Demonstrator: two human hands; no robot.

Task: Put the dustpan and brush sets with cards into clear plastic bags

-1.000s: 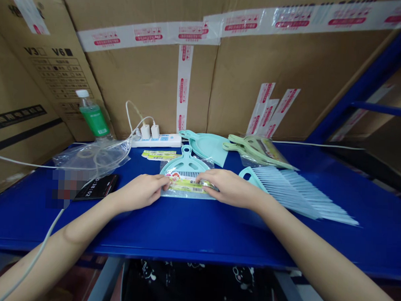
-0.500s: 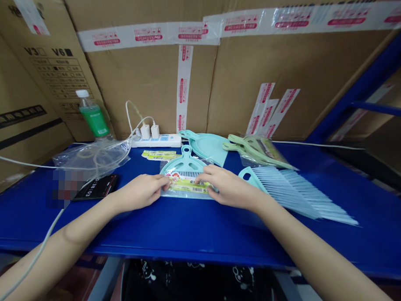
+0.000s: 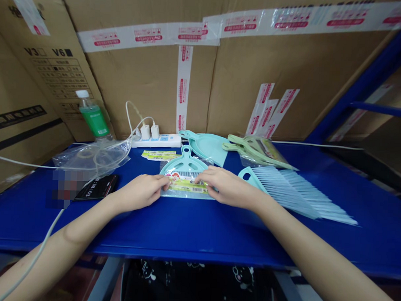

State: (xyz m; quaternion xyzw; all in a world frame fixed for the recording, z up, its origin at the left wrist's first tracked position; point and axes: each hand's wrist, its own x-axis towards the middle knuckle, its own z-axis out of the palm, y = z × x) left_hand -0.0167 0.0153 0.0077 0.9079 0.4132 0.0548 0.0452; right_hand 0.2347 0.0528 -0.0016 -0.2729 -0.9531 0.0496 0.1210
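Note:
A small teal dustpan and brush set in a clear plastic bag (image 3: 186,167) lies on the blue shelf (image 3: 191,229) in front of me. A yellow-green paper label (image 3: 185,184) runs across the bag's near end. My left hand (image 3: 140,192) pinches the bag's left corner with curled fingers. My right hand (image 3: 226,186) presses on the label's right part, fingers bent down onto it.
A loose teal brush (image 3: 294,192) lies right of my hand. Behind are a bare teal dustpan (image 3: 210,146), a bagged green set (image 3: 258,149), spare labels (image 3: 158,154), a power strip (image 3: 156,140), a green bottle (image 3: 93,116), crumpled plastic bags (image 3: 91,157) and a phone (image 3: 97,187). Cardboard boxes (image 3: 242,77) form the back wall.
My right hand's fingers have slid slightly left along the label. My left hand and the bag stay where they were.

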